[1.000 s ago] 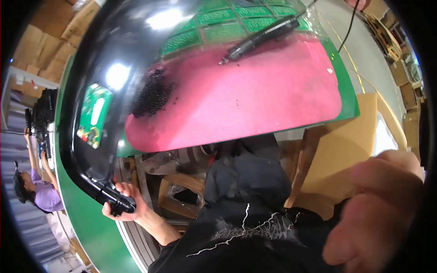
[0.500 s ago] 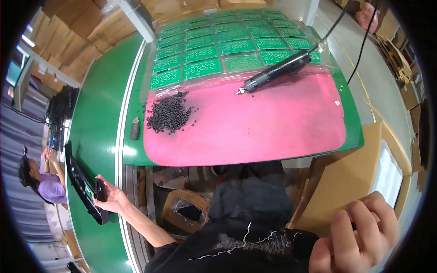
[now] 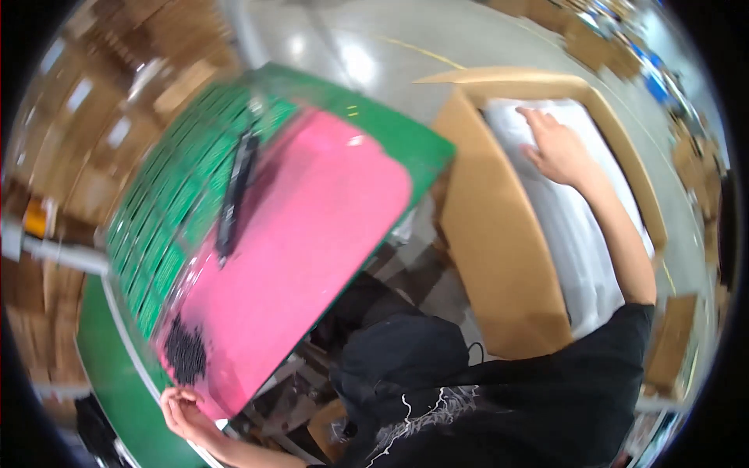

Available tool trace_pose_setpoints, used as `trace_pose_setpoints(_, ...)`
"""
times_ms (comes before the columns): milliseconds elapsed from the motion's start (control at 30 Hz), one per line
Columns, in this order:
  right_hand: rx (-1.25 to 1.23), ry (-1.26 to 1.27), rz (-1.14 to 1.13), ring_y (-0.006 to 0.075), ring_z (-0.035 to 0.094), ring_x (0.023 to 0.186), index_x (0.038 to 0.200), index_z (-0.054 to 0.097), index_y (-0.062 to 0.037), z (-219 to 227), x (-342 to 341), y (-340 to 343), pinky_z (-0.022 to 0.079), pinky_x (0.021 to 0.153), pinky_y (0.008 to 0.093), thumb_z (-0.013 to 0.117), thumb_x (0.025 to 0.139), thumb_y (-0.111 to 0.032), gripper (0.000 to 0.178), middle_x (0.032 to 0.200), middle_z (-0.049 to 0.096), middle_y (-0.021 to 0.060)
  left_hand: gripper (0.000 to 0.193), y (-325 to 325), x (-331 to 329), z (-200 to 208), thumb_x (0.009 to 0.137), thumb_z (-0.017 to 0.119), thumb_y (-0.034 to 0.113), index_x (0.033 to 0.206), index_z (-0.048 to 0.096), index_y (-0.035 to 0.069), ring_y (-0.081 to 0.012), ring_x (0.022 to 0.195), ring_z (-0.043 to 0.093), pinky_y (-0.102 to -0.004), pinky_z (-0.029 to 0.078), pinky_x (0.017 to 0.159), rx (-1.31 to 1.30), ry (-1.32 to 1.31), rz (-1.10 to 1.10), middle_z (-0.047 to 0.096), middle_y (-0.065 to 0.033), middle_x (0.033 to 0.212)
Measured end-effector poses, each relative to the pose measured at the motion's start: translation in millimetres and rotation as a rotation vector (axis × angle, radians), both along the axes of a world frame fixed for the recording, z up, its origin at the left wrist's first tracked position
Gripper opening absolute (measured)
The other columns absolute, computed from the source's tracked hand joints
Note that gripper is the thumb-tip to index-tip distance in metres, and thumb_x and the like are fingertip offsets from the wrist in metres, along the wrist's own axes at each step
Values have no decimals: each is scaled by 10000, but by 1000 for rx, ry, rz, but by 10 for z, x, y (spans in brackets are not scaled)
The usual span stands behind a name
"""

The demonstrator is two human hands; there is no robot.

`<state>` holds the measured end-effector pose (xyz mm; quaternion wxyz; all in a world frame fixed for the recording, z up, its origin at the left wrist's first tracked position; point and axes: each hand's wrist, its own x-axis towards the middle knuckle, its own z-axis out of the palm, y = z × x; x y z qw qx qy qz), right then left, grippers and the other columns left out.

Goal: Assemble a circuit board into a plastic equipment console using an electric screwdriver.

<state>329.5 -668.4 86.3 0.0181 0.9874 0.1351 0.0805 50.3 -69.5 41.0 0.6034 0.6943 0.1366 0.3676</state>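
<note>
At the lower left, the left hand (image 3: 187,415) is hanging half-curled, fingers loosely apart, near the heap of black parts (image 3: 186,352) on the pink mat (image 3: 312,210). At the upper right, the right hand (image 3: 555,144) is holding its fingers apart over white wrapping (image 3: 562,226) inside a cardboard box (image 3: 499,242), contact unclear; upper left, a black screwdriver (image 3: 236,187) is lying near green boards (image 3: 168,203).

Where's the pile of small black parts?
The pile is at lower left in the head view, on the pink mat, just beyond the left hand.
</note>
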Motion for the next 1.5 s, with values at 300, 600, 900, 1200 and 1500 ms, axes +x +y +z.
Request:
trace_pose_setpoints(300, -337, -4, -63, 335, 247, 1328, 1381, 289, -9, -1410, -515, -46, 193, 1073, 505, 468, 854, -370, 664, 1441, 258, 190, 134, -566, 982, 615, 895, 463, 83, 881, 556, -13, -128, 561, 515, -249, 386, 534, 658, 163, -489, 568, -78, 630)
trace_pose_setpoints(600, -285, 45, -166, 352, 481, 1121, 1275, 425, -14, -677, -526, 145, 400, 903, 457, 502, 804, -147, 495, 1220, 488, 233, 89, -347, 1585, 228, 854, 518, -6, 833, 603, -20, -127, 585, 582, -235, 430, 555, 681, 247, -560, 599, -70, 630)
trace_pose_setpoints(900, 635, -252, -121, 123, 592, 745, 1207, 520, -38, 1496, -565, -119, 476, 724, 246, 430, 798, 8, 422, 940, 635, 97, 59, -391, 1404, 329, 824, 549, -12, 826, 608, -15, -159, 579, 596, -260, 436, 547, 785, 170, -509, 599, -75, 627)
trace_pose_setpoints(1200, 1277, 496, -58, 79, 563, 705, 980, 472, -65, 537, -854, 1724, 579, 613, 290, 515, 881, -36, 112, 823, 486, -3, 320, -377, 1389, 237, 830, 569, 125, 1135, 541, 31, -213, 867, 579, -316, 472, 728, 553, 286, -699, 592, -128, 1018)
trace_pose_setpoints(1500, 420, 1176, 370, 92, 587, 511, 1003, 486, -26, 240, -596, 2793, 451, 434, 263, 582, 886, -161, 204, 615, 596, 48, 271, -14, 1363, 150, 759, 659, 158, 974, 589, 10, -337, 976, 560, -425, 462, 812, 949, 592, -575, 589, -148, 974)
